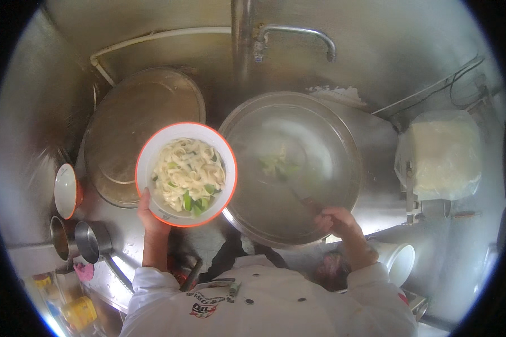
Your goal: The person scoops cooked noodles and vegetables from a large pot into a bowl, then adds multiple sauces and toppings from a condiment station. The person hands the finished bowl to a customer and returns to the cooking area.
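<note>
Held in my left hand is a white bowl with an orange rim, the thumb at its near left edge. Wide pale noodles and pieces of green vegetable fill it. On the right, my right hand is closed around the handle of a long-handled utensil, which reaches into a large round metal pot. Steam blurs the utensil's head, so I cannot tell its kind. Green leaves show in the cloudy liquid near its far end.
A large round lid lies left of the pot. An orange-and-white bowl and small saucepans stand at far left. A faucet hangs behind. To the right are a plastic-wrapped pale block and a white bucket.
</note>
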### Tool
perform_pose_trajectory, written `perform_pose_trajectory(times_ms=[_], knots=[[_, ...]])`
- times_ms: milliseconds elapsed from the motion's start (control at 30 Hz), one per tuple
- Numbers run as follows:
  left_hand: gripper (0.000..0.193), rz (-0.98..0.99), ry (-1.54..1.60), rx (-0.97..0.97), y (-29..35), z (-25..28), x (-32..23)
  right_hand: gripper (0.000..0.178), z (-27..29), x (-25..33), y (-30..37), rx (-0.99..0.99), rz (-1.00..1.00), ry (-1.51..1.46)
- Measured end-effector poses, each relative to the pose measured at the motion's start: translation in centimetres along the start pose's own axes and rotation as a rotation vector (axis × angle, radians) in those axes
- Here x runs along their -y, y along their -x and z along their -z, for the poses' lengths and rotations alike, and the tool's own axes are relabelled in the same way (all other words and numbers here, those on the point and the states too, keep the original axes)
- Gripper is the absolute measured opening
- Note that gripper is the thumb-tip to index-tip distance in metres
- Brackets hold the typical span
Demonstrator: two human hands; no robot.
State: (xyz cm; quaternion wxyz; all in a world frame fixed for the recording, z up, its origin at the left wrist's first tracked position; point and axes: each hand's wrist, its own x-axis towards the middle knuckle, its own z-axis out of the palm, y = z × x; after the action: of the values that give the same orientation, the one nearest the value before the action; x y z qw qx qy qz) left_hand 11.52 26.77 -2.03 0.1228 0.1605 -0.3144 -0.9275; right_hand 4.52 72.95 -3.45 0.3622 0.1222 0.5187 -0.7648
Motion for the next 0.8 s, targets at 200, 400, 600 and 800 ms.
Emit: perform_pose_trajectory(times_ms=[200, 400, 600, 800], knots=[[0.055, 0.012, 0.020, -0.049, 0.2, -0.2, 0.6, 0.025, 2.1, 2.0, -5.0, -0.102, 0.051, 0.314], [0.056, -0.009, -0.034, -0.119, 0.6, -1.3, 0.5, 0.018, 2.7, 0.0, -12.6, 0.195, -0.057, 0.265], [0.057, 0.065, 0.020, -0.072, 0.5, -1.2, -0.2, 0.035, -0.3, 0.5, -2.6, -0.113, 0.031, -0.035], [0.057, 0.044, 0.042, -0.013, 0.1, -0.1, 0.0, 0.057, 2.1, 3.1, 2.1, -0.122, -0.027, 0.442]])
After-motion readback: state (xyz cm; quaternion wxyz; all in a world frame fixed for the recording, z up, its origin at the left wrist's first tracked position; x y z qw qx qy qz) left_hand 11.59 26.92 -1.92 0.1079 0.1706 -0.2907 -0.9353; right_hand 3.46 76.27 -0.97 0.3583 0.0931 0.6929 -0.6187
